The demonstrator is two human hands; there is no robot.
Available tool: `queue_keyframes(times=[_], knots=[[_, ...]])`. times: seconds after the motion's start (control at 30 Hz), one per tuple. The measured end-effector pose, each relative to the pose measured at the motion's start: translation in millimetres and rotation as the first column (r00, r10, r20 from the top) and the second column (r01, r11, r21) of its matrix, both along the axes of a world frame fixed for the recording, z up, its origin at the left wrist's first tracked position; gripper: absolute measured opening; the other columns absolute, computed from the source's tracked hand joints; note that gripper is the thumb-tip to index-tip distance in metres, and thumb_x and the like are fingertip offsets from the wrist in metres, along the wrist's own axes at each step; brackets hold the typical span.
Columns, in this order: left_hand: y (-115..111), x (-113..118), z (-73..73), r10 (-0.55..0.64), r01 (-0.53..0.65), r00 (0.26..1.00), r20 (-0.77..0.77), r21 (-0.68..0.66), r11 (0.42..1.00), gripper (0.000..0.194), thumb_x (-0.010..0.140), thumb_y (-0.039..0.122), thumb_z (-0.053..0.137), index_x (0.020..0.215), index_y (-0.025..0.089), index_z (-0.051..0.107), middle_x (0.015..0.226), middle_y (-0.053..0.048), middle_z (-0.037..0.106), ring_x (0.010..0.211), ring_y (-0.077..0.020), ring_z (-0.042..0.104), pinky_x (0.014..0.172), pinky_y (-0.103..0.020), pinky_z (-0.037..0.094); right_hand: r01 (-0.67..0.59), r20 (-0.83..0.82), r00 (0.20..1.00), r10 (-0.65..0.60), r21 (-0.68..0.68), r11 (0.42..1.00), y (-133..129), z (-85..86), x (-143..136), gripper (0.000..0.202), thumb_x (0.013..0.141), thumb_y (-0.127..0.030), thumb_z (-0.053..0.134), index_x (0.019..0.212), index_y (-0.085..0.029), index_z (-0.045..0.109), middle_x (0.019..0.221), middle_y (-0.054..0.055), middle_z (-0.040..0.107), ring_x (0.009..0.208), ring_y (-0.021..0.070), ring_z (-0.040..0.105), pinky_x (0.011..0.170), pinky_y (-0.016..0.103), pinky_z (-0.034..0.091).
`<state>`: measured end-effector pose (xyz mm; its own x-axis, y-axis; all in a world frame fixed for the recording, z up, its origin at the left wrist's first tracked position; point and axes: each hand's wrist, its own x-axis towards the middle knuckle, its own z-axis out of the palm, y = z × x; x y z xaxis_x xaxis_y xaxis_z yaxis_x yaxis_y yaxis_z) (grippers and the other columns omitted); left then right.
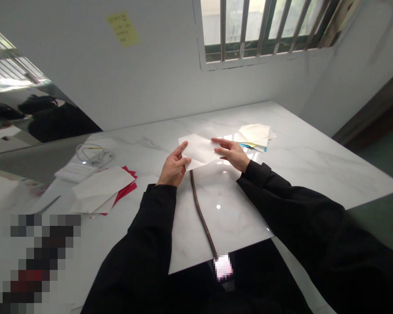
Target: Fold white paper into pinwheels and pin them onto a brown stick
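A sheet of white paper [201, 150] is held up over the marble-patterned table, slightly creased and tilted. My left hand [174, 165] pinches its left edge, thumb on top and a finger stretched along the corner. At the right edge, my right hand [233, 152] grips the same paper, its index finger extended and thumb lying near the edge. Its other fingers are partly hidden. Below the paper, a thin brown cord-like strip [199, 209] runs down toward my lap; its upper end is hidden behind the sheet.
A pile of white and yellow papers [254, 133] with a blue edge lies right. White and red papers [101, 187] lie left, near a coiled white cable [93, 155]. The table [330, 165] meets a wall bearing a yellow note [123, 29] and a barred window [258, 30].
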<state>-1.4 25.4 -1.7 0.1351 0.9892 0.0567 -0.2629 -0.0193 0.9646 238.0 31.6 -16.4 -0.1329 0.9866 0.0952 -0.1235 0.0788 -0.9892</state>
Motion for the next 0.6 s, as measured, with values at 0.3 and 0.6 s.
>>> queue_keyframes(times=[0.3, 0.6], knots=[[-1.6, -1.8, 2.8, 0.01, -0.009, 1.0, 0.029, -0.042, 0.999, 0.071, 0.068, 0.012, 0.086, 0.136, 0.021, 0.068, 0.137, -0.01, 0.068, 0.113, -0.0211, 0.069, 0.092, -0.028, 0.058, 0.032, 0.008, 0.999, -0.032, 0.01, 0.999, -1.4, 5.6, 2.0, 0.063, 0.076, -0.038, 0.08, 0.136, -0.022, 0.07, 0.131, 0.009, 0.072, 0.109, 0.0219, 0.065, 0.074, 0.025, 0.054], [-0.8, -4.2, 4.9, 0.039, -0.038, 0.999, 0.035, -0.025, 0.999, 0.067, 0.071, 0.011, 0.081, 0.136, 0.023, 0.067, 0.145, -0.009, 0.062, 0.122, -0.0221, 0.064, 0.094, -0.028, 0.057, 0.059, -0.013, 0.998, -0.059, 0.009, 0.998, -1.8, 5.6, -1.1, 0.064, 0.077, -0.04, 0.079, 0.138, -0.022, 0.068, 0.133, 0.008, 0.072, 0.1, 0.0205, 0.067, 0.078, 0.03, 0.055]])
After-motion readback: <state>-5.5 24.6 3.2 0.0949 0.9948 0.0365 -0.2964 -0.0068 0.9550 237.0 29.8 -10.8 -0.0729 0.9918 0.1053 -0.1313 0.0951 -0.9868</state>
